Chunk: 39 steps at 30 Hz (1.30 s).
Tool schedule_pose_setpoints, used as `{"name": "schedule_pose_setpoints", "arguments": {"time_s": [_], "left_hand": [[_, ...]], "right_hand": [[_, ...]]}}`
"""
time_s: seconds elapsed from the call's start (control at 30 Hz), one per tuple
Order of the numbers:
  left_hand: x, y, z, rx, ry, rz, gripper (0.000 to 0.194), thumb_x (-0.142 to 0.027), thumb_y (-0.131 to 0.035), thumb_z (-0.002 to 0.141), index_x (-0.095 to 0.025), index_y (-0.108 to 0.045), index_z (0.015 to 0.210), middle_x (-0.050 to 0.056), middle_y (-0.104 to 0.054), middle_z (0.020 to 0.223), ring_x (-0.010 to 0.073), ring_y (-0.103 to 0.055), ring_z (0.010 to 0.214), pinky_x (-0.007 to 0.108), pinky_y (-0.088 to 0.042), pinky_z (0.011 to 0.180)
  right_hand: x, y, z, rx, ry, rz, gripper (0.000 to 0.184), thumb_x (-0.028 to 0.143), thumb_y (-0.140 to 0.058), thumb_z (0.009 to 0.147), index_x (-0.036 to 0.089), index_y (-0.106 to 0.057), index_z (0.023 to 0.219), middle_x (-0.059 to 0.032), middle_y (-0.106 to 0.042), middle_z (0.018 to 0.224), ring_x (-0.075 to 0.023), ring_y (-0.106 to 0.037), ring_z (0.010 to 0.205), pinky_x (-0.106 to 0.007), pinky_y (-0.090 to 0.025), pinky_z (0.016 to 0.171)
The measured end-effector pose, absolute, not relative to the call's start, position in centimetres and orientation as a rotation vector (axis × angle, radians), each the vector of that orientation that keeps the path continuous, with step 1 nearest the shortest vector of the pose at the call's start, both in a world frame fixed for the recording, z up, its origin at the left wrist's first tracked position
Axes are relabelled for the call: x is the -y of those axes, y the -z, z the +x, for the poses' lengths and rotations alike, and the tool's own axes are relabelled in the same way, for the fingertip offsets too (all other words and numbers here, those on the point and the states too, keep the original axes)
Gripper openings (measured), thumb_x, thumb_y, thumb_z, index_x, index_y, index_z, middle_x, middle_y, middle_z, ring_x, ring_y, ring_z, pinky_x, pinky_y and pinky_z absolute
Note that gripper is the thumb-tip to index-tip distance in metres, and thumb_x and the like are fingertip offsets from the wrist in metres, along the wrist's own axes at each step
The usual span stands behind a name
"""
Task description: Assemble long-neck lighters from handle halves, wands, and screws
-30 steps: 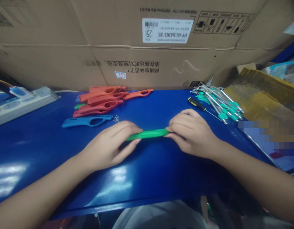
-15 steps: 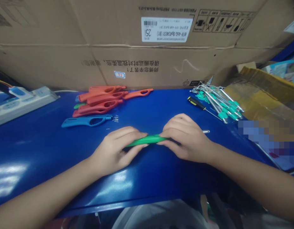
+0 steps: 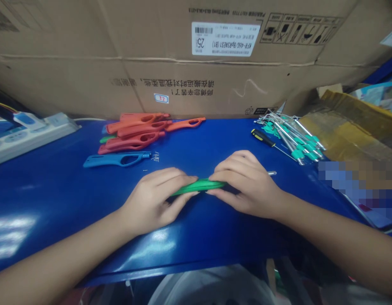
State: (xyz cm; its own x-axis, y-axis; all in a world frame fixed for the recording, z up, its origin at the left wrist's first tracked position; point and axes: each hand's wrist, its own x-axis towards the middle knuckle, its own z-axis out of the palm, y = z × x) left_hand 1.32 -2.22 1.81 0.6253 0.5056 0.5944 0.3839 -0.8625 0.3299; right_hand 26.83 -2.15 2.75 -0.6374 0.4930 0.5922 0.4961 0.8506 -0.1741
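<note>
Both hands grip a green long-reach lighter body (image 3: 202,185) above the blue table. My left hand (image 3: 159,197) pinches its left end between thumb and fingers, and my right hand (image 3: 246,184) is closed on the right end. A seam runs lengthwise along the green plastic. Past my right hand a metal tube tip (image 3: 272,173) shows; whether it joins the green body is hidden by the hand. Left of the hands lies a blue lighter body (image 3: 100,160), with several small screws (image 3: 155,157) beside it.
Red and orange lighter bodies (image 3: 132,133) are piled at the back left. Metal tubes with green parts (image 3: 299,142) lie at right, near a black-and-yellow screwdriver (image 3: 262,137). A power strip (image 3: 33,135) sits at far left; a large cardboard box (image 3: 151,42) stands behind.
My right hand has shifted slightly left along the green lighter body, fingers still closed on it. My left hand keeps its grip. The view has moved a little.
</note>
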Motion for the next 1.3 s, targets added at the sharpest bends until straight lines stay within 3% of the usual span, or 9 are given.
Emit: {"name": "schedule_pose_setpoints", "arguments": {"time_s": [0.23, 0.47, 0.67, 0.93, 1.13, 1.3], "left_hand": [[2.3, -1.5, 1.6, -0.736, -1.037, 2.698, 0.020, -0.017, -0.067, 0.094, -0.010, -0.069, 0.113, 0.009, -0.073, 0.089, 0.0182, -0.069, 0.079, 0.029, -0.057, 0.070], [2.3, -1.8, 1.6, -0.757, -1.061, 2.588, 0.022, -0.017, -0.070, 0.094, -0.016, -0.071, 0.116, 0.007, -0.076, 0.097, 0.0165, -0.072, 0.087, 0.027, -0.060, 0.079], [1.5, -1.8, 1.2, -0.778, -1.151, 2.421, 0.024, -0.022, -0.082, 0.085, -0.020, -0.076, 0.108, 0.005, -0.079, 0.100, 0.0164, -0.074, 0.088, 0.026, -0.061, 0.081], [2.0, -2.4, 1.3, -0.738, -1.122, 2.420, 0.011, -0.019, -0.076, 0.088, -0.015, -0.072, 0.097, 0.007, -0.076, 0.088, 0.0160, -0.070, 0.076, 0.026, -0.058, 0.066], [1.9, -2.4, 1.2, -0.770, -1.007, 2.531, 0.018, -0.020, -0.071, 0.093, -0.017, -0.070, 0.110, 0.007, -0.075, 0.100, 0.0173, -0.071, 0.091, 0.029, -0.059, 0.082], [2.3, -1.9, 1.7, -0.749, -0.958, 2.629, 0.019, -0.024, -0.064, 0.098, -0.017, -0.070, 0.114, 0.009, -0.076, 0.100, 0.0190, -0.072, 0.089, 0.030, -0.060, 0.078]], "right_hand": [[3.0, -2.4, 26.4, 2.391, 0.077, -0.776, 0.018, 0.023, -0.058, 0.101, 0.015, -0.066, 0.086, -0.0033, -0.066, 0.079, -0.0176, -0.059, 0.076, -0.039, -0.040, 0.088], [2.8, -2.5, 26.5, 2.354, 0.057, -0.778, 0.018, 0.027, -0.059, 0.101, 0.016, -0.065, 0.087, -0.0024, -0.066, 0.079, -0.0165, -0.059, 0.074, -0.040, -0.039, 0.090], [2.4, -2.7, 27.1, 2.328, -0.018, -0.772, 0.015, 0.027, -0.062, 0.100, 0.017, -0.064, 0.089, -0.0020, -0.066, 0.078, -0.0167, -0.061, 0.074, -0.040, -0.040, 0.092], [2.5, -2.5, 26.8, 2.333, -0.068, -0.780, 0.016, 0.023, -0.053, 0.102, 0.020, -0.061, 0.089, -0.0007, -0.065, 0.077, -0.0162, -0.061, 0.074, -0.040, -0.039, 0.090], [2.6, -2.7, 26.6, 2.351, -0.008, -0.787, 0.016, 0.026, -0.058, 0.101, 0.018, -0.062, 0.088, -0.0014, -0.066, 0.078, -0.0163, -0.060, 0.075, -0.040, -0.039, 0.093], [3.1, -2.7, 26.2, 2.424, 0.041, -0.779, 0.019, 0.027, -0.056, 0.102, 0.019, -0.065, 0.087, -0.0015, -0.067, 0.079, -0.0164, -0.059, 0.075, -0.041, -0.037, 0.097]]}}
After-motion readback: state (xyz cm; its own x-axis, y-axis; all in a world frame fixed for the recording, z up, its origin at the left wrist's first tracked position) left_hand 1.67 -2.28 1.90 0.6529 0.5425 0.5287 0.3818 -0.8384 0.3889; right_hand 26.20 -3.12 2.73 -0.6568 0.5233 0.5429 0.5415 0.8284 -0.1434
